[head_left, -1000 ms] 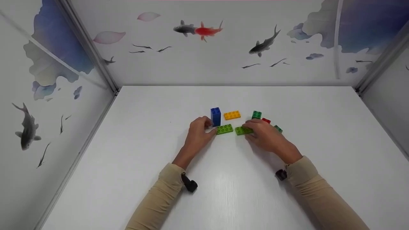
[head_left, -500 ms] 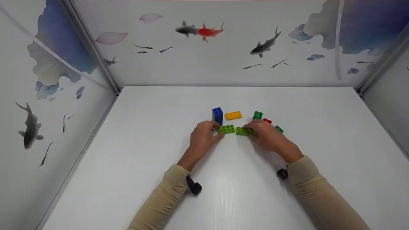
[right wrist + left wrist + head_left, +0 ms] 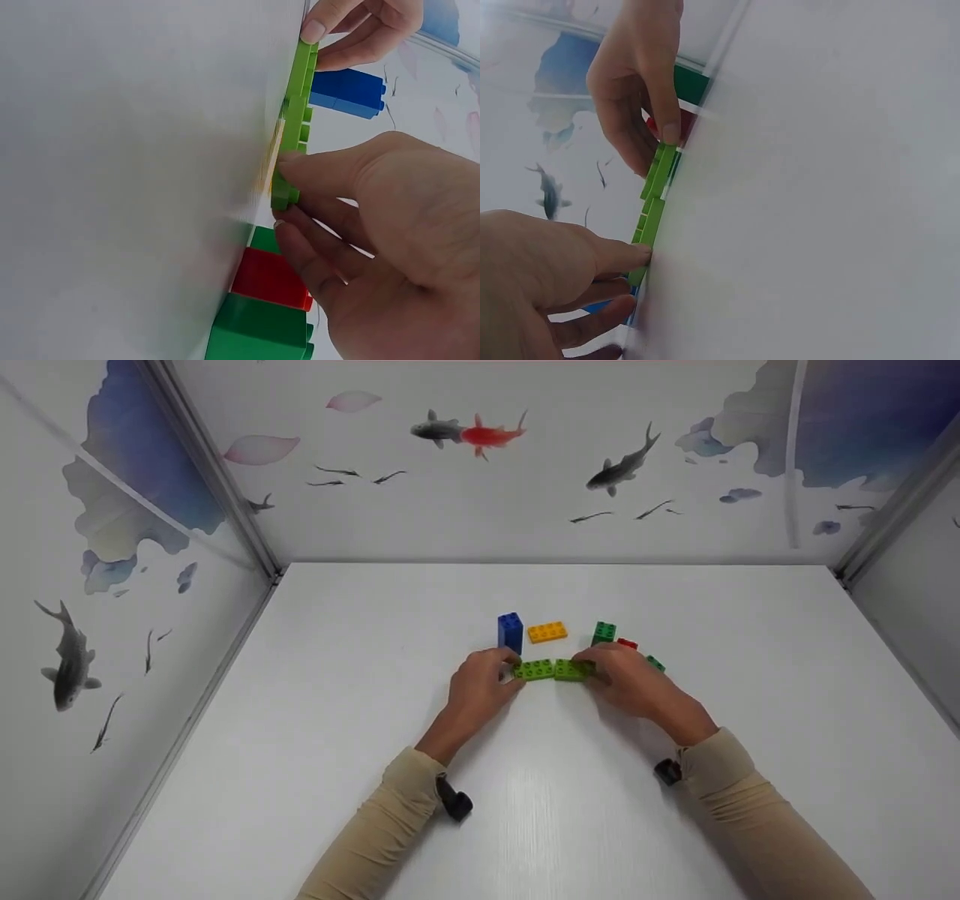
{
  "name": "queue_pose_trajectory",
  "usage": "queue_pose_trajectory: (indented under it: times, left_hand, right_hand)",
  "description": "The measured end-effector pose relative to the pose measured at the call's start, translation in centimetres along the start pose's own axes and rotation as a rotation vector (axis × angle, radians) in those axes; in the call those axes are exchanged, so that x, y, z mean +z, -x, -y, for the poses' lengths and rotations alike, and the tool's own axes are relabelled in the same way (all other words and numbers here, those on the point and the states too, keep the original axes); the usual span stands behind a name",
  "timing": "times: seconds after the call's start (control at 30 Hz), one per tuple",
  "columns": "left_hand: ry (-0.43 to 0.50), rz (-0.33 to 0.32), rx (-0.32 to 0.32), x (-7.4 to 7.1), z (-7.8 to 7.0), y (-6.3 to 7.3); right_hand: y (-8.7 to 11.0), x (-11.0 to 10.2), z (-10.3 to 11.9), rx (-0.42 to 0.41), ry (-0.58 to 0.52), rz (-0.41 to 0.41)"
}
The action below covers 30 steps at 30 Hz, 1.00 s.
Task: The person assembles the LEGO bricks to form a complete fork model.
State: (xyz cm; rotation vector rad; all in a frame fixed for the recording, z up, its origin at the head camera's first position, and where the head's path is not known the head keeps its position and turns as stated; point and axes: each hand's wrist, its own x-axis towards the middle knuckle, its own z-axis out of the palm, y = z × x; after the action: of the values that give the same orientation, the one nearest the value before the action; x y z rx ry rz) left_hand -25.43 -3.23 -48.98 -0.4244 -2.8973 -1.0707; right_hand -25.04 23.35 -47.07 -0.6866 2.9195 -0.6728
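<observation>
White panelling (image 3: 45,810) at far left, printed with a dark fish (image 3: 71,660). Next, khaki left sleeve (image 3: 367,832) lying over the white bench (image 3: 337,675), small black device (image 3: 455,800) at its cuff.

Left hand (image 3: 480,686): fingers narrow, pinching the outer end of a flat lime brick (image 3: 535,670), thumb on the near side. Just behind that hand, a tall blue block (image 3: 510,632), upright. Yellow brick (image 3: 547,631) lies flat behind the lime pieces, studs up.

Second lime brick (image 3: 568,670) in line with the first, inner ends meeting or very nearly so (true contact hard to judge, even from the wrist views). Both studs up, at the middle of the bench; cannot tell whether either is raised off it.

Right hand (image 3: 630,679): fingers narrow, holding this second piece by its outer end, thumb again on the near side. Behind the hand, a dark green block (image 3: 604,631), then a partly hidden red block (image 3: 628,644). Further right, another green block (image 3: 655,663), also partly covered. Right sleeve (image 3: 765,825) last, likewise khaki, with a black device (image 3: 667,771) at the cuff.
</observation>
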Motion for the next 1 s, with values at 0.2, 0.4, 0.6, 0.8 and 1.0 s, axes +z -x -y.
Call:
queue_pose_trajectory:
  times: [0.2, 0.4, 0.6, 0.8, 1.0]
  left_hand:
    - [0.139, 0.077, 0.055, -0.6, 0.6, 0.6]
    - [0.224, 0.151, 0.104, -1.1, 1.5, 1.1]
    - [0.272, 0.222, 0.125, -1.2, 1.6, 1.4]
    - [0.276, 0.245, 0.139, -1.0, 1.4, 1.6]
    - [0.291, 0.25, 0.154, -0.9, 1.7, 1.6]
  right_hand:
    - [1.1, -0.5, -0.3, -0.009, -0.043, 0.008]
    - [2.5, -0.9, -0.5, -0.057, -0.053, 0.007]
    - [3.4, -0.9, -0.4, -0.055, -0.069, 0.049]
    - [3.4, -0.7, -0.3, -0.058, -0.08, 0.074]
    - [3.3, -0.5, -0.4, -0.043, -0.085, 0.07]
